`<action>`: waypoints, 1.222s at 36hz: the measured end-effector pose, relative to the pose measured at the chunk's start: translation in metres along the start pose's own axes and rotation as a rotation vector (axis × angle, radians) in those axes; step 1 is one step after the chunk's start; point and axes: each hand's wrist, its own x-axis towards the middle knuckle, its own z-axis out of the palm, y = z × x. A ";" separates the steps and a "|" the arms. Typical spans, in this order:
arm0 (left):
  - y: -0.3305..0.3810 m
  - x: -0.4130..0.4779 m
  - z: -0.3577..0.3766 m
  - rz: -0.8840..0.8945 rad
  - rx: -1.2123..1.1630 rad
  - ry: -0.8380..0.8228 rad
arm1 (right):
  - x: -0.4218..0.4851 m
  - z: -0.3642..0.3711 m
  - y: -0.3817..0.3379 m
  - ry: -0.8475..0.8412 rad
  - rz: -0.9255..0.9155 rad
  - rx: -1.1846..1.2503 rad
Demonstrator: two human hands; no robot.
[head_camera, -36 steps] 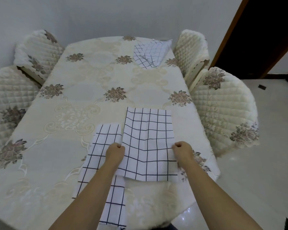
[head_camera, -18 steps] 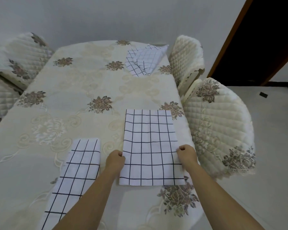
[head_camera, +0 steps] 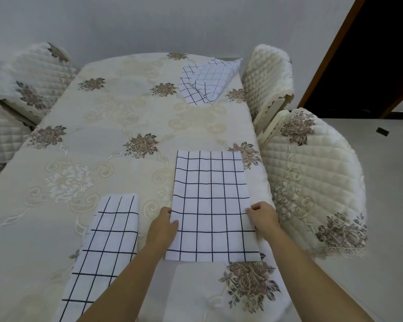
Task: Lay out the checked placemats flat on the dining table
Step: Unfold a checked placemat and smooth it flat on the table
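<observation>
Our left hand (head_camera: 163, 228) and right hand (head_camera: 264, 218) pinch the sides of a checked mat (head_camera: 211, 194) flat on the table (head_camera: 102, 126). A second mat (head_camera: 109, 247) lies beside it.

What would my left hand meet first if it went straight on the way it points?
The flat placemat your left hand pinches; beyond it, bare tablecloth, then probably the crumpled placemat at the far end.

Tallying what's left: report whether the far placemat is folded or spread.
Folded: the far placemat lies in overlapping layers, one corner flap turned over.
</observation>
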 end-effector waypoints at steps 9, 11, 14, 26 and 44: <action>-0.005 -0.003 -0.001 0.014 0.050 0.011 | -0.002 -0.003 0.008 -0.022 -0.007 -0.016; -0.006 -0.003 0.000 0.011 0.047 0.021 | -0.002 -0.004 0.010 -0.019 0.000 0.013; -0.008 -0.004 0.001 0.021 0.050 0.053 | -0.003 -0.005 0.013 -0.010 -0.002 0.063; -0.015 -0.010 -0.001 0.064 0.137 0.095 | -0.016 -0.014 0.015 -0.158 -0.022 -0.088; -0.038 -0.011 0.005 0.550 0.659 0.352 | -0.042 0.034 0.006 0.379 -0.649 -0.633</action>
